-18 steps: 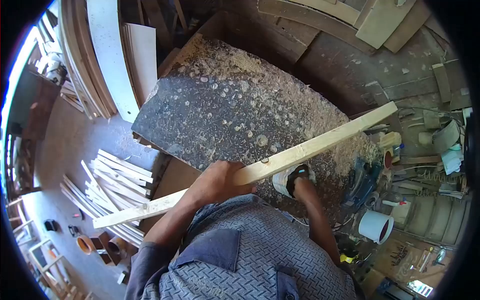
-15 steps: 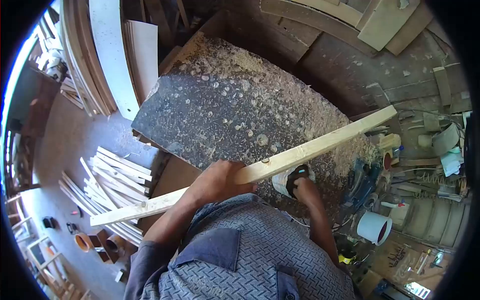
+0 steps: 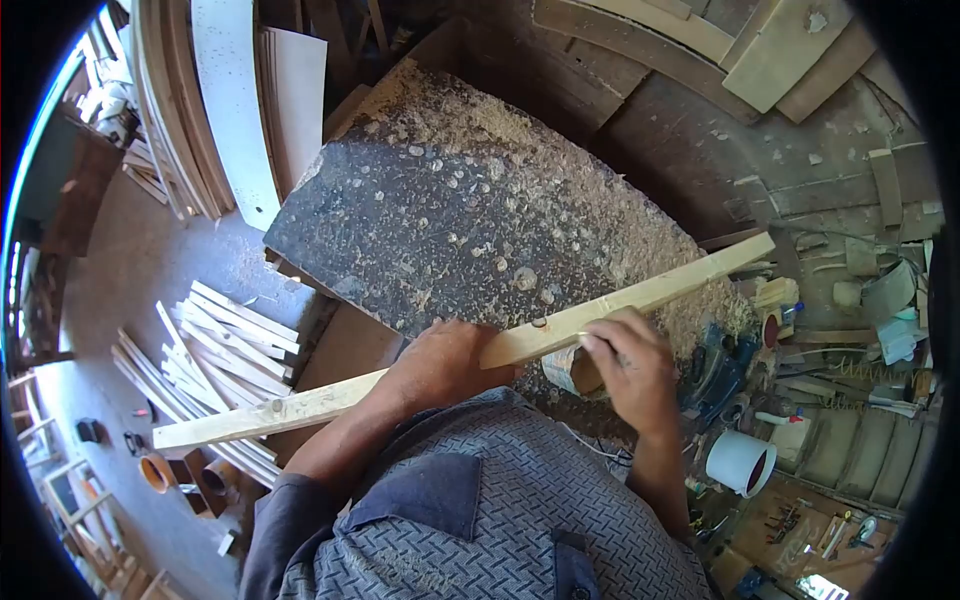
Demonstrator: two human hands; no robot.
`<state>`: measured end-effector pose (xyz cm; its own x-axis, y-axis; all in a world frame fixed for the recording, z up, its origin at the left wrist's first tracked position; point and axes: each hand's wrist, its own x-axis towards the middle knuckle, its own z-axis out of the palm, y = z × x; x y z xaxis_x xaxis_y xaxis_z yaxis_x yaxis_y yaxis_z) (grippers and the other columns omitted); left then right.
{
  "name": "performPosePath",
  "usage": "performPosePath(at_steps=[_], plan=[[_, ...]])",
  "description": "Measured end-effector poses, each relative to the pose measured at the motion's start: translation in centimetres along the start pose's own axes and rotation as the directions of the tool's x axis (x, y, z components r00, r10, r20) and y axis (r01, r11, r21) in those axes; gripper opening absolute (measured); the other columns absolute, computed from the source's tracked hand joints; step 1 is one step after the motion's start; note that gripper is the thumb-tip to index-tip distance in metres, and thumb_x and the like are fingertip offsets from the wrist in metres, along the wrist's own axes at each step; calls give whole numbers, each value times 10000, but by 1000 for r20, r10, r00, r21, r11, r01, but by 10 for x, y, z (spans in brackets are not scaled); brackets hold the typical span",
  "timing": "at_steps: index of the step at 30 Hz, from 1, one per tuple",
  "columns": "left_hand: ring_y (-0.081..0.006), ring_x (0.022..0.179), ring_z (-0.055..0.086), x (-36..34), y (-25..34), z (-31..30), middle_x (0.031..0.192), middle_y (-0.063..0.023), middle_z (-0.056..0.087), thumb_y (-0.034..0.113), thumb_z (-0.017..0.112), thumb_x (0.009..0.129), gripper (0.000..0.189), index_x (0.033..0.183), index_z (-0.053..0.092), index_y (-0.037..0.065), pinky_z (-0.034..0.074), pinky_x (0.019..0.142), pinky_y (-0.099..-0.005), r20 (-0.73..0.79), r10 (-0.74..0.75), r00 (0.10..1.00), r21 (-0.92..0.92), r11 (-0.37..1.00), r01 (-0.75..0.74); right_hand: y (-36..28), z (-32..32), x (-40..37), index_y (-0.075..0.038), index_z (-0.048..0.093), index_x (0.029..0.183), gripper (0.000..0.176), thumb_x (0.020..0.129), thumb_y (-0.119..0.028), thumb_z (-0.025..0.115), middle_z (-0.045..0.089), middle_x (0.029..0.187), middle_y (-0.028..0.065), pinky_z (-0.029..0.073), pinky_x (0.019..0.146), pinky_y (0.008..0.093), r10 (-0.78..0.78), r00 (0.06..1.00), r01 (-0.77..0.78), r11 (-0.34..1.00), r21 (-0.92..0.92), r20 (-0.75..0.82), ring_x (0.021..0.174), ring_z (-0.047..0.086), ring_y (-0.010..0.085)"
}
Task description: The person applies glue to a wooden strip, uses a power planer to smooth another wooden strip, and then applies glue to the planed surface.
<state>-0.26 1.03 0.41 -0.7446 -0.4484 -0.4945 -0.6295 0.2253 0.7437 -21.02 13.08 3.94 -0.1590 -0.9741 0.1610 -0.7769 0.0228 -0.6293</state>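
Clock centred on the wearer's chest, 12 straight ahead. Left hand (image 3: 440,360) at 11, wrapped round the stick (image 3: 650,292) near its middle. Right hand (image 3: 638,372) at 2, fingertips pinched together at the stick's near edge; contact, or anything small in the pinch, cannot be told. Stick crosses just ahead of the body, long axis about half past eight to half past two. Its dark spot (image 3: 540,323) sits between the hands, nearer the right fingertips, toward 9 to 10 from them. Tub (image 3: 558,371) just beside the right hand, partly behind it. Beyond, worktop (image 3: 380,200) at 12, chip-strewn; open room over it from 11 to 1. Blue tool (image 3: 722,378) past the right hand. Stick's left end overhangs the worktop edge, toward strips (image 3: 225,352) past 9.
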Motion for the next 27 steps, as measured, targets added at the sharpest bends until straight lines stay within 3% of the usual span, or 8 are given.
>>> performPosePath(at_steps=[3,4,7,27], plan=[[-391,945,681,-2,0,1,954,-238,703,419,706,840,447,1062,704,31,518,884,-463,-37,58,998,19,998,-58,-7,6,7,-31,678,959,103,883,-100,681,660,894,68,457,727,393,-153,986,161,971,-177,59,803,645,252],[-390,945,682,-4,1,0,952,-237,703,417,704,841,449,1059,703,25,518,883,-465,-24,55,998,35,998,-55,-7,9,7,-52,680,976,102,889,-104,670,657,895,49,412,760,387,-149,987,158,975,-156,64,818,632,238],[-391,942,683,-6,-1,1,947,-238,702,415,699,842,452,1046,699,11,519,880,-470,-16,78,997,44,996,-77,-10,13,8,-52,689,926,92,854,-106,705,647,896,58,435,768,383,-138,987,150,976,-158,83,808,579,261],[-401,944,674,-13,3,-2,942,-236,699,393,688,855,433,1040,680,2,513,878,-482,-19,120,993,70,991,-119,-13,12,4,-58,687,928,82,855,-95,687,640,882,51,414,763,380,-179,978,198,954,-224,105,796,597,243]])
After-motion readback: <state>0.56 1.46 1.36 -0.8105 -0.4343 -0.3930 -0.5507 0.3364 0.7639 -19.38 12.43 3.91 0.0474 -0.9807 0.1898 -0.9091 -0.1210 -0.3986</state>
